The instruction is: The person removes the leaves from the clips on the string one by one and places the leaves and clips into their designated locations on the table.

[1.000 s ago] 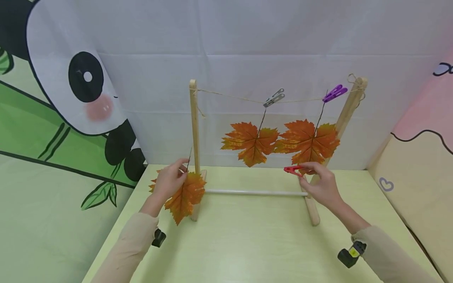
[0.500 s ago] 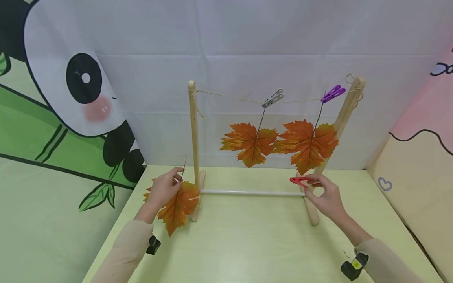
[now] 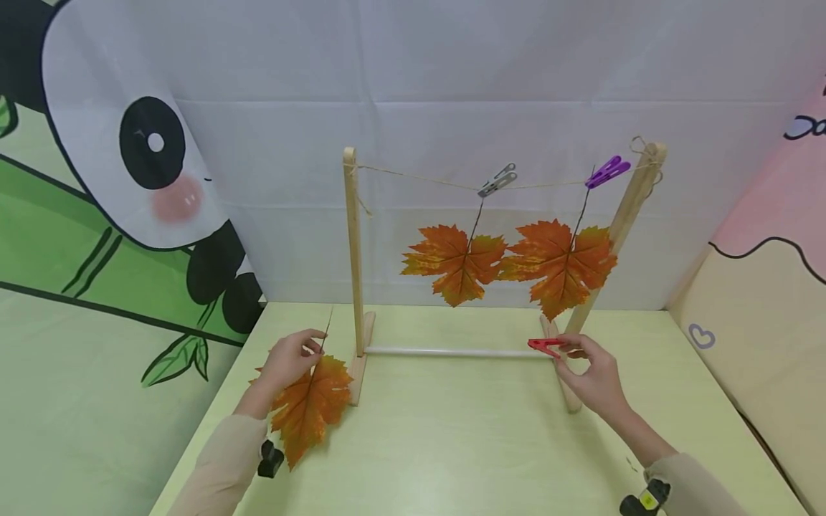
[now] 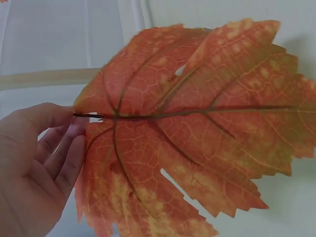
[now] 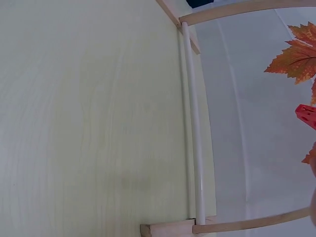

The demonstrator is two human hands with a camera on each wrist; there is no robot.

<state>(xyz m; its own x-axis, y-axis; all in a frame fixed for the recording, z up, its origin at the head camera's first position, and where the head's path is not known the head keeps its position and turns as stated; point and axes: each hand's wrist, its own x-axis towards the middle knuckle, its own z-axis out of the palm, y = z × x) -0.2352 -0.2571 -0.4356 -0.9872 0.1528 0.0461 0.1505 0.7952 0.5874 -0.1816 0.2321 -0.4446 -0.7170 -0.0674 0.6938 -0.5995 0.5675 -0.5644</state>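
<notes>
My left hand (image 3: pixel 288 363) pinches the thin dark stem of an orange artificial maple leaf (image 3: pixel 312 405), which hangs down in front of the stand's left foot. Up close in the left wrist view, the leaf (image 4: pixel 197 118) spreads away from the fingertips. With thumb and fingers my right hand (image 3: pixel 591 376) pinches a red clothespin (image 3: pixel 544 347) near the stand's right post. Only a bit of that clothespin (image 5: pixel 307 114) shows at the right wrist view's edge. On the string, a grey clothespin (image 3: pixel 497 180) and a purple clothespin (image 3: pixel 607 172) each hold a maple leaf by its stem.
A wooden stand has a left post (image 3: pixel 353 251) and a right post (image 3: pixel 619 236), joined low down by a white rod (image 3: pixel 458 352). Twine (image 3: pixel 419 176) runs between the post tops. The stand sits on a pale table (image 3: pixel 452 437) before a white cloth backdrop (image 3: pixel 290 143).
My left hand has moved down and left, carrying the leaf away from the left post. The right hand has lowered slightly with the red clothespin. The two hanging leaves stay in place.
</notes>
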